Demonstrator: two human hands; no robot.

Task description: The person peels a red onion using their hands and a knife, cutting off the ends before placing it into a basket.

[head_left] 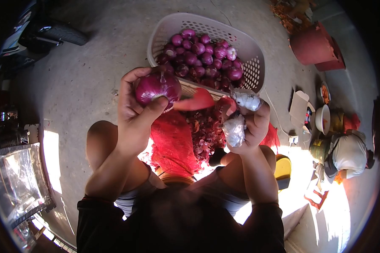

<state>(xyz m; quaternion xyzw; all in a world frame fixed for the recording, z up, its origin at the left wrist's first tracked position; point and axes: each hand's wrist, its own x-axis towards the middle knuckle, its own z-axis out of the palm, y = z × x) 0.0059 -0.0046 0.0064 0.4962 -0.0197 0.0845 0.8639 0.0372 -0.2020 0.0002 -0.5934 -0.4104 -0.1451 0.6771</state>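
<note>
My left hand [133,101] grips a peeled-looking, glossy purple red onion [158,87], thumb pressed on its lower side. Between my hands, a blurred red flap [196,100] hangs in the air close to the onion. On my right hand [251,124], the thumb and a finger are covered in crumpled white wrapping [234,130]. These digits curl around a small reddish piece [229,106], and I cannot tell what it is. Below my hands, a red mesh sack [171,141] lies between my knees beside a heap of loose onion skins [204,130].
Just ahead stands a pale perforated plastic basket [251,46] holding many red onions [198,52]. Red buckets [311,44], a white bowl [322,119] and an open cardboard box [299,105] are at the right. A motorcycle wheel [65,33] shows at upper left.
</note>
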